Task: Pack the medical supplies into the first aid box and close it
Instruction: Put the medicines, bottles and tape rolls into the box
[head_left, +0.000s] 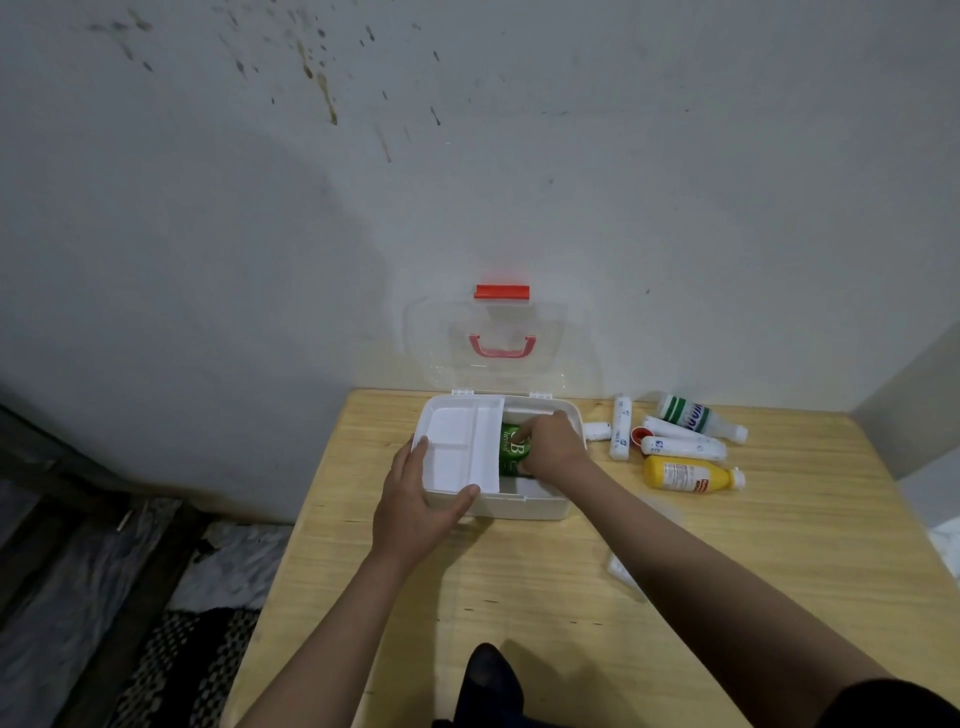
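The white first aid box (519, 506) stands on the wooden table with its clear lid (501, 332) raised against the wall. A white divided tray (457, 449) covers the box's left half. My left hand (421, 504) grips the tray's near left corner and the box's front edge. My right hand (550, 444) reaches into the right half, fingers closed on a green packet (511, 449) lying inside. To the right of the box lie several white rolls (680, 441), a yellow bottle (691, 475) and a green-and-white bottle (696, 415).
A clear flat item (621, 569) lies on the table (519, 597) under my right forearm. The wall runs close behind the box. The table's left edge drops to a dark floor with a patterned mat (171, 670).
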